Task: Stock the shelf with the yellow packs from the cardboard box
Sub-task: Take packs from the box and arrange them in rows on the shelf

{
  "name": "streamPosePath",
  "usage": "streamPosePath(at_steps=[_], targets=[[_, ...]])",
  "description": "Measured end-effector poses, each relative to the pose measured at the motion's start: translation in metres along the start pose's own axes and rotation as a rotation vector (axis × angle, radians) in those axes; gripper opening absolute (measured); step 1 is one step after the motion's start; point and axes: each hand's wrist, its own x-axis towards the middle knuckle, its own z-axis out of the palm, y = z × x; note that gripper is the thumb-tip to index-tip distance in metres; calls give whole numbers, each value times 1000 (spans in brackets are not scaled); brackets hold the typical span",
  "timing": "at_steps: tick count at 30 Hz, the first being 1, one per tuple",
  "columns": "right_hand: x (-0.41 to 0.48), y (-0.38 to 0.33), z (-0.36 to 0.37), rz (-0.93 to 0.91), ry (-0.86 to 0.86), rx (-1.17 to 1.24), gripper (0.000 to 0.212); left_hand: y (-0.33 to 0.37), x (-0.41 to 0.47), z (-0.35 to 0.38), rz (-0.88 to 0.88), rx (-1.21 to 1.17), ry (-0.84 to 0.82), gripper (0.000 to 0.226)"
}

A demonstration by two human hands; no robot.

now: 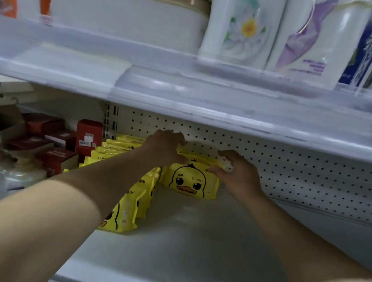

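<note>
Left to right: red cartons [63, 140]; a filed row of yellow wipe packs [125, 206] on the shelf [191, 240]; the left hand [165, 147], fingers bent over the tops of a second row standing duck-face forward; the right hand [237, 174], pinching that row's front pack [189, 183] at its top edge. The packs are probably light, soft and slick-filmed, and best squeezed together as a stack from both ends.

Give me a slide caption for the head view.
Left hand and right hand hold yellow packs upright on the shelf.
</note>
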Motion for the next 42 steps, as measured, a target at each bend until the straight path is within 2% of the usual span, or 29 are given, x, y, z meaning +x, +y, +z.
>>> streamPosePath(at_steps=[6, 12, 15, 19, 27, 36, 42], targets=[[-58, -51, -40, 135, -40, -23, 48, 14, -69, -23, -22, -5, 37, 66], [-160, -120, -73, 241, -184, -88, 55, 17, -187, -47, -97, 21, -27, 57], [-221, -142, -77, 271, -196, -133, 64, 7, -253, -42, -55, 13, -17, 57], [-291, -156, -72, 254, -210, -89, 60, -6, -333, -24, -13, -43, -86, 63], [-390, -149, -29, 380, -367, -112, 64, -23, -432, 21, -62, -7, -232, 58], [-451, -101, 37, 430, -569, -238, 68, -52, -475, 109, -132, 1, -407, 57], [-485, -58, 94, 482, -790, -260, 65, -82, -501, 174, -234, 6, -567, 56]])
